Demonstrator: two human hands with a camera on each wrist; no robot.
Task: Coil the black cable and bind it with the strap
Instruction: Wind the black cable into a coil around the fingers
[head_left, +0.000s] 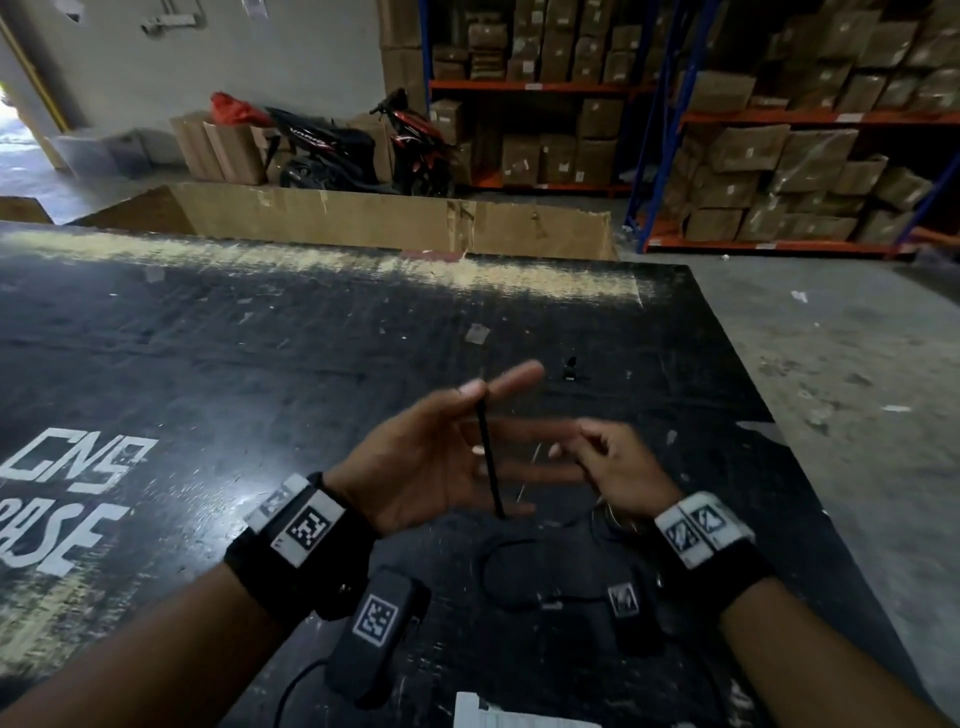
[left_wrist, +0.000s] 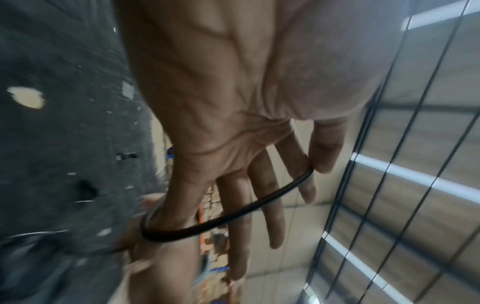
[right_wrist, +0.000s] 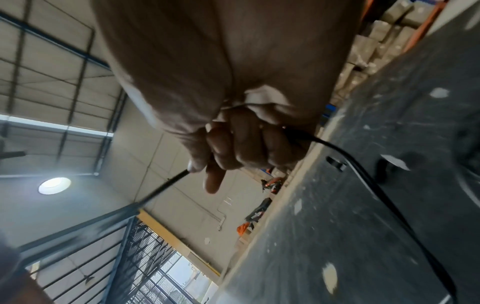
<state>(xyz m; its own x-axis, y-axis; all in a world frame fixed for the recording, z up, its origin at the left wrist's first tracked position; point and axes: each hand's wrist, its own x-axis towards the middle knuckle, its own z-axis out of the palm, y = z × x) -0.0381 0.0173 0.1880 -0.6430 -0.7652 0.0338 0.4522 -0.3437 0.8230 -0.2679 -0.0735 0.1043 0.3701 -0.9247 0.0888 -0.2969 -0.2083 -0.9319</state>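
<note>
Head view: scuffed black tabletop (head_left: 218, 332), warehouse shelving behind — left hand (head_left: 436, 457) pinched thin black cable (head_left: 488, 457), fingers spread; right hand (head_left: 618, 467) gripped same cable.

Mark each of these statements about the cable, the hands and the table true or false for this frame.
1. The left hand pinches the black cable between thumb and forefinger. True.
2. The cable is already wound into a finished coil bound by a strap. False: it runs across the left palm in a single strand, and more of it lies loose on the table.
3. The right hand has fingers curled round the cable. True.
4. The table is white. False: it is black and scuffed.
</note>
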